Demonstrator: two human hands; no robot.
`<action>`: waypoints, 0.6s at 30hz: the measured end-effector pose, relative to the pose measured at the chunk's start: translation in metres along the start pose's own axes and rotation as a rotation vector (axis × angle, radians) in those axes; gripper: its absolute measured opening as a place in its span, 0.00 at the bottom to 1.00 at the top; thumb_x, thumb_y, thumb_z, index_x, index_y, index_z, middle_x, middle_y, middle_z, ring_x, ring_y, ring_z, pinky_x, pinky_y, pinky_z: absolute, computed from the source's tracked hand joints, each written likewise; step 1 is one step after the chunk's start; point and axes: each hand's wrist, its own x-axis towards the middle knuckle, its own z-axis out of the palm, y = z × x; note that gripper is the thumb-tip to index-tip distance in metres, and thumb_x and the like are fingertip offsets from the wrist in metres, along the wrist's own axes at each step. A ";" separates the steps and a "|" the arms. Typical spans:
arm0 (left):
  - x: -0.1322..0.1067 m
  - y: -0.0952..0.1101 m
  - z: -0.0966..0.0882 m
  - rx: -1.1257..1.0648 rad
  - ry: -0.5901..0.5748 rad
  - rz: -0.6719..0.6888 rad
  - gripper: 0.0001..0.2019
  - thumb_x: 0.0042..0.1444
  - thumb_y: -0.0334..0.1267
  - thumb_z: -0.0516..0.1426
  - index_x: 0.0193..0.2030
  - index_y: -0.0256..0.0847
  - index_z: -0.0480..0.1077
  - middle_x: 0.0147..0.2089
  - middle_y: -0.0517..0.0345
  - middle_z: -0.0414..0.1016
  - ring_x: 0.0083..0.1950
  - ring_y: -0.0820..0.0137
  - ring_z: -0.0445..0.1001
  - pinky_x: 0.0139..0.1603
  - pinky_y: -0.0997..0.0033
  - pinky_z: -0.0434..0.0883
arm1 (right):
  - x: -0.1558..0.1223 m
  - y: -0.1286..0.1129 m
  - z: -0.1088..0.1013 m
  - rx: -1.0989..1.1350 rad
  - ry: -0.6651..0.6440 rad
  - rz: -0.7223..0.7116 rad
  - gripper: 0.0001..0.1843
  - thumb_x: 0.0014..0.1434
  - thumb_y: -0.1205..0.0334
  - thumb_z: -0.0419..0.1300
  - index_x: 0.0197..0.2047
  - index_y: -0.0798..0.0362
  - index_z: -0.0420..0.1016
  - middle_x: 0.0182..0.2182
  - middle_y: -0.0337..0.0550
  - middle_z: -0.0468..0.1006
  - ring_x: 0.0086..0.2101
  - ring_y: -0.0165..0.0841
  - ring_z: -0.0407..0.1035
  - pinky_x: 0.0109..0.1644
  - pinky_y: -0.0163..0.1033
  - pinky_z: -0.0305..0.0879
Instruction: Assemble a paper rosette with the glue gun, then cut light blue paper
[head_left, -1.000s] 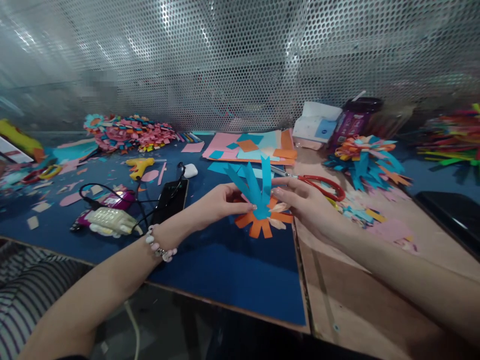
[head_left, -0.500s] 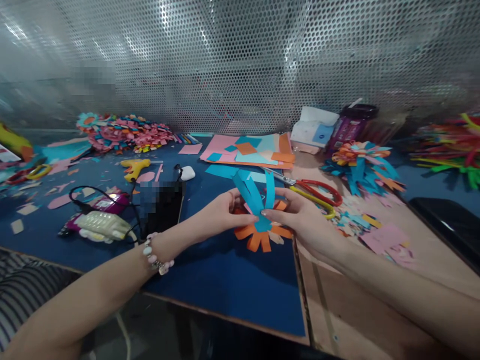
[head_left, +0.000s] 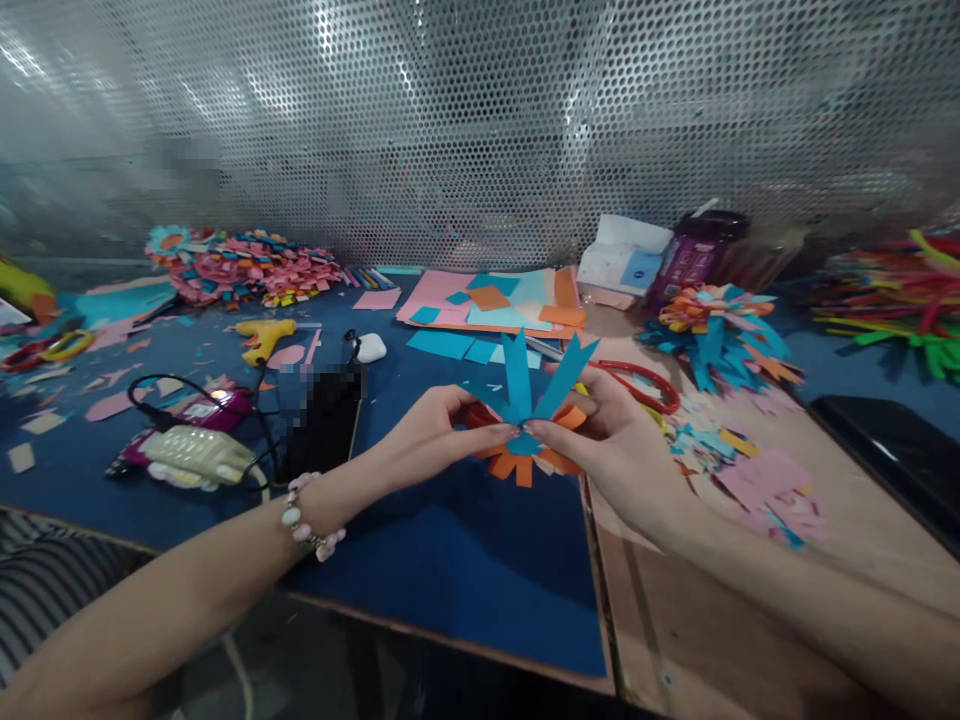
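Observation:
A paper flower (head_left: 519, 470) with orange petals is held between my two hands over the blue tabletop. Blue paper strips (head_left: 519, 380) stand up from its middle and fan apart. My left hand (head_left: 442, 435) pinches the flower from the left, its thumb on the blue paper near the centre. From the right, my right hand (head_left: 611, 440) grips it too, with the two thumb tips almost touching. The other fingers of both hands are partly hidden behind the petals. Just behind my right hand lie red-handled scissors (head_left: 646, 383), partly covered.
Coloured paper sheets (head_left: 487, 298) lie ahead. A yellow glue gun (head_left: 262, 338), a dark phone (head_left: 322, 420) and a power strip (head_left: 196, 452) with cables are on the left. Paper scraps (head_left: 772, 480), a finished-looking blue and orange paper bunch (head_left: 724, 335) and a black case (head_left: 892, 455) are right.
The blue strips have spread wider and now stand in a fan. The flower has tipped, so less of its orange petals shows below my thumbs. Both hands keep their hold.

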 end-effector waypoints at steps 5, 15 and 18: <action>-0.001 0.004 -0.003 0.211 0.158 0.288 0.10 0.55 0.42 0.61 0.39 0.38 0.73 0.37 0.55 0.76 0.38 0.69 0.74 0.37 0.71 0.71 | 0.003 0.004 -0.008 -0.125 -0.125 -0.153 0.31 0.52 0.61 0.68 0.57 0.45 0.61 0.48 0.43 0.74 0.45 0.38 0.72 0.49 0.47 0.71; 0.011 -0.016 -0.010 0.894 -0.145 0.858 0.09 0.60 0.33 0.56 0.47 0.42 0.72 0.48 0.55 0.77 0.53 0.67 0.70 0.55 0.64 0.67 | 0.013 0.010 -0.059 -0.511 -0.148 -0.522 0.31 0.49 0.73 0.53 0.57 0.47 0.64 0.48 0.45 0.71 0.49 0.40 0.65 0.54 0.50 0.61; 0.012 -0.018 -0.010 0.892 -0.275 0.723 0.12 0.60 0.31 0.54 0.49 0.44 0.73 0.50 0.56 0.76 0.53 0.67 0.69 0.56 0.64 0.66 | 0.015 0.019 -0.062 -0.295 -0.062 -0.398 0.29 0.45 0.74 0.50 0.52 0.49 0.68 0.41 0.43 0.73 0.43 0.36 0.67 0.49 0.45 0.64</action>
